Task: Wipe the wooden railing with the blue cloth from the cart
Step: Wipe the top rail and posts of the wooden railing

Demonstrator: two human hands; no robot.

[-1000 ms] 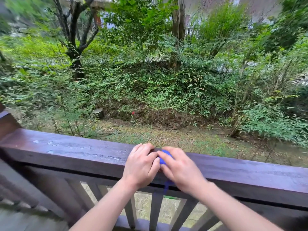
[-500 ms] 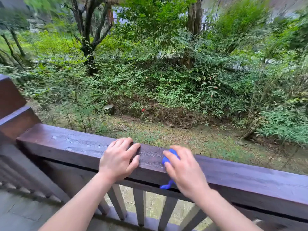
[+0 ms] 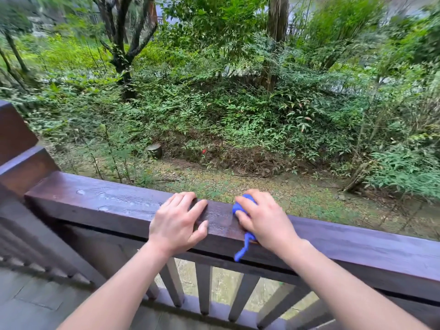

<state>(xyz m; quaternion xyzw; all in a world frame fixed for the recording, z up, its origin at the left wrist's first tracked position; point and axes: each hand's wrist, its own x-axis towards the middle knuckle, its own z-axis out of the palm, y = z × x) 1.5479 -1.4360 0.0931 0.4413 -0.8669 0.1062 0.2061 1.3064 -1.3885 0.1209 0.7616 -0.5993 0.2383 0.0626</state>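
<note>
On top of the wooden railing (image 3: 357,244) sits the blue cloth (image 3: 240,207), bunched into a ball under my right hand (image 3: 266,222). That hand is pressed down on it with the fingers curled over it, and a thin tail of cloth hangs over the near edge. My left hand (image 3: 177,225) lies flat on the rail just beside it, fingers spread, holding nothing.

A second ago both hands were squeezed together over the cloth. Now they have come apart, and the left one has slid away to the left. I think this means the bunching is done and the real wiping can start.

Water drops (image 3: 81,192) shine on the rail to the left, so that part looks wet and not yet wiped. My left hand lies between the cloth and that wet part, so it would have to lift or slide along first. At the far left stands a thick post (image 3: 16,148). Thin rail bars (image 3: 204,287) stand below, and green bushes (image 3: 226,103) fill the garden behind. I see no cart.
</note>
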